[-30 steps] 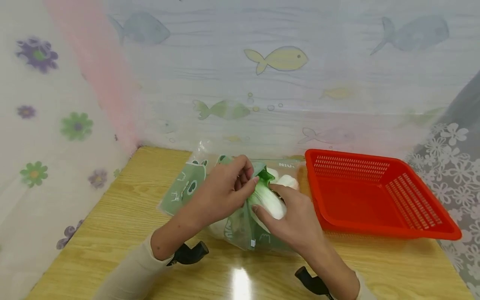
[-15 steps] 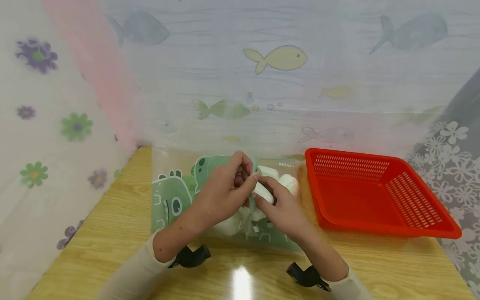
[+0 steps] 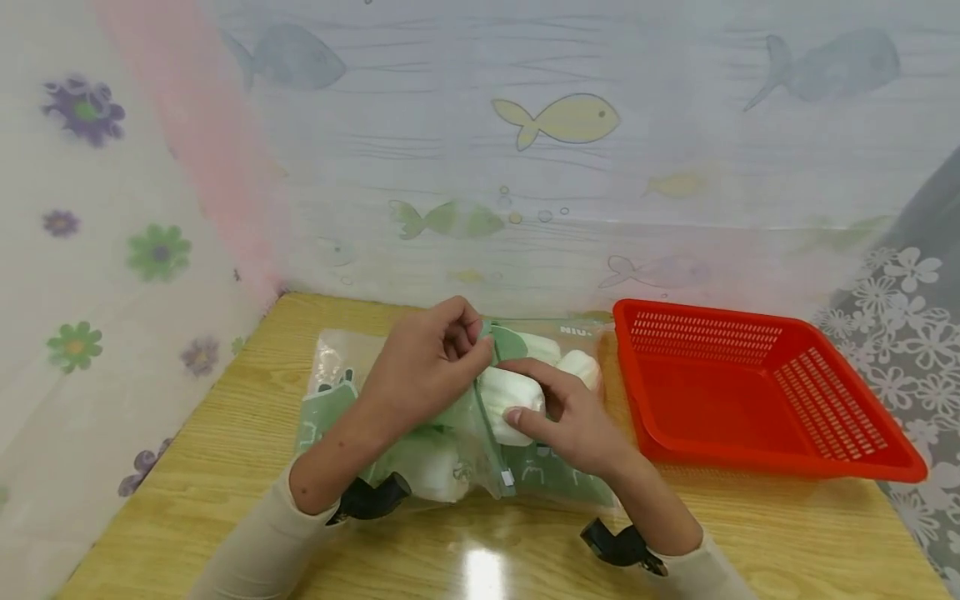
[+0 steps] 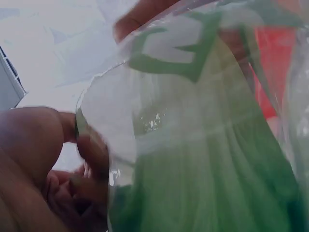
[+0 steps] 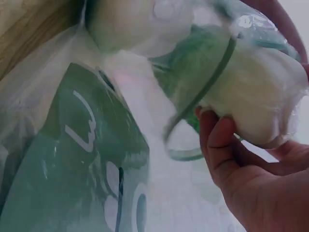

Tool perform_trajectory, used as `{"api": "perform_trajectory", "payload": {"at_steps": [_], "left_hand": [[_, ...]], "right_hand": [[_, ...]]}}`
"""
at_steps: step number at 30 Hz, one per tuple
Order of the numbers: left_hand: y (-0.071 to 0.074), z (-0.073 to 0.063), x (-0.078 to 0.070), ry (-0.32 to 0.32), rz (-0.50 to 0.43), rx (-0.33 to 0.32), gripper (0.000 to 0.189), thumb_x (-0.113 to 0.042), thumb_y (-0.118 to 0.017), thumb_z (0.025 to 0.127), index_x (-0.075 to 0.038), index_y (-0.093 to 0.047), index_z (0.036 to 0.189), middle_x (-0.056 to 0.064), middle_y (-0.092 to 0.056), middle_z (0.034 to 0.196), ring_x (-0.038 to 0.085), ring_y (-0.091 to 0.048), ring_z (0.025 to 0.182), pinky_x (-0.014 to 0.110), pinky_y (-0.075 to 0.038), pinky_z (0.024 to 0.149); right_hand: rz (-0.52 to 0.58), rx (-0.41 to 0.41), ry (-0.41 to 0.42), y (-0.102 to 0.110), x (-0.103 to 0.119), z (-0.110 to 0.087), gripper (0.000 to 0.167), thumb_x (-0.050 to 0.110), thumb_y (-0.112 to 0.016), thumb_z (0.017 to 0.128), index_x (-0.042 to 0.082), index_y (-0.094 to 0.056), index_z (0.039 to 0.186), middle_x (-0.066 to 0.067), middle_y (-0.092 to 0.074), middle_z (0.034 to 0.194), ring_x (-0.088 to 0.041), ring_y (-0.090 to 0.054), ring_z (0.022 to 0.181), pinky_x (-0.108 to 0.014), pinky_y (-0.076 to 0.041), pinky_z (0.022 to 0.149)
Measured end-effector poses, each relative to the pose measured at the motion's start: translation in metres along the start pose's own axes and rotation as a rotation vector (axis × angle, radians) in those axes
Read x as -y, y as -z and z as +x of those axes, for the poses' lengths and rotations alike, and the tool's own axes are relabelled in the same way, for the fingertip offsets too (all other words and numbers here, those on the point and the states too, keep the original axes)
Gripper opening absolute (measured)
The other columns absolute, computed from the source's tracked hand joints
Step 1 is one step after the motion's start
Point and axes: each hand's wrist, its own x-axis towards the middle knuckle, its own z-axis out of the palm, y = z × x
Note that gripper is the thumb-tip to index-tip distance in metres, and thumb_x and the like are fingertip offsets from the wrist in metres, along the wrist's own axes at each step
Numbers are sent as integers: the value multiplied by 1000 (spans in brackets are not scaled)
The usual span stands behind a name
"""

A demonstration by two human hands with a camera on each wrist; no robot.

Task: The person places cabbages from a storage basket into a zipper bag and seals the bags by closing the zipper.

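My left hand (image 3: 431, 358) pinches the mouth edge of a clear zip bag (image 3: 491, 454) with green cartoon print, near its upper end. My right hand (image 3: 573, 412) grips a bok choy (image 3: 513, 404) by its white stalk end, thumb on the near side and fingers on the far side. In the right wrist view, its stalk sticks out past the green zip strip and the leaf end lies inside the bag. Through the plastic in the left wrist view, the green leaves (image 4: 207, 169) show large. Another pale vegetable (image 3: 423, 467) lies inside the bag's left part.
A second printed bag (image 3: 581, 329) lies to the right on the wooden table (image 3: 247, 400), with white vegetables (image 3: 579, 367) by it. The red perforated basket (image 3: 705, 400) stands at right. A fish-print curtain (image 3: 420, 150) hangs behind.
The bok choy's leafy end has gone leftward into the bag, leaving the white stalk end showing. The left hand has shifted slightly left with the bag edge; the right hand turned and moved with the stalk.
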Motion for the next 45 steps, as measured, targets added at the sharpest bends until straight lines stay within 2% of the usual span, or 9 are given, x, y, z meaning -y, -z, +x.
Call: {"api": "perform_trajectory", "payload": {"at_steps": [3, 8, 13, 19, 23, 30, 35, 39, 45], "left_hand": [[-7, -2, -4, -64, -65, 111, 12, -8, -67, 100, -13, -62, 90, -5, -58, 68, 10, -53, 53, 29, -47, 52], [-18, -5, -8, -133, -155, 221, 12, -7, -62, 103, -13, -60, 94, -7, -57, 67, 7, -52, 52, 28, -47, 53], [-19, -6, -9, -148, -108, 176, 11, -8, -65, 102, -14, -60, 95, -7, -57, 71, 7, -51, 55, 27, -47, 54], [-7, -1, -3, -67, 44, 26, 10, -9, -69, 97, -14, -61, 93, -5, -58, 70, 9, -52, 55, 29, -48, 55], [-4, 0, -1, -44, 37, 87, 10, -10, -67, 101, -14, -60, 94, -5, -59, 72, 11, -53, 58, 30, -48, 58], [-9, 1, 0, -151, -59, 241, 11, -12, -66, 105, -16, -60, 97, -7, -59, 75, 9, -54, 62, 28, -48, 59], [-13, 2, 1, -187, -35, 172, 14, -8, -66, 101, -16, -58, 93, -7, -55, 72, 8, -48, 57, 27, -45, 56], [-16, 1, 1, -179, -14, 158, 14, -9, -68, 101, -16, -58, 93, -7, -54, 72, 7, -47, 57, 27, -44, 55], [-21, -2, -5, -145, -78, 183, 11, -6, -63, 101, -14, -59, 94, -7, -57, 72, 8, -51, 58, 28, -47, 56]], "right_hand": [[-109, 22, 3, -1, 0, -1, 42, 10, -65, 101, 6, -62, 143, -5, -66, 110, -15, -62, 85, -28, -56, 72], [-223, 43, 47, -4, 0, -2, 23, 6, -64, 95, 9, -66, 117, 1, -62, 98, -15, -56, 88, -30, -50, 78], [-47, 2, 57, -3, -2, 1, 31, -2, -62, 99, 2, -58, 129, -8, -62, 120, -23, -59, 111, -28, -51, 102], [103, -143, -45, -2, -2, 2, 37, 9, -66, 105, 1, -59, 141, -11, -66, 123, -20, -64, 103, -24, -57, 87], [59, -115, 20, -5, -3, 2, 45, 9, -68, 105, 1, -57, 148, -6, -65, 125, -14, -64, 108, -25, -57, 90], [-103, 5, 224, -1, -3, 4, 49, -15, -69, 94, 5, -61, 138, -8, -59, 138, -24, -56, 124, -37, -51, 110], [-154, -121, 33, 3, 3, 0, 33, 9, -69, 104, 7, -63, 137, -9, -66, 129, -21, -70, 111, -35, -61, 94], [-22, -236, -136, -4, 7, 0, 28, 21, -65, 108, 4, -65, 130, -17, -67, 121, -29, -78, 97, -42, -65, 80], [-76, -350, -154, -23, 4, -1, 13, 7, -71, 103, 6, -60, 110, -13, -59, 121, -34, -74, 110, -36, -64, 83]]}}
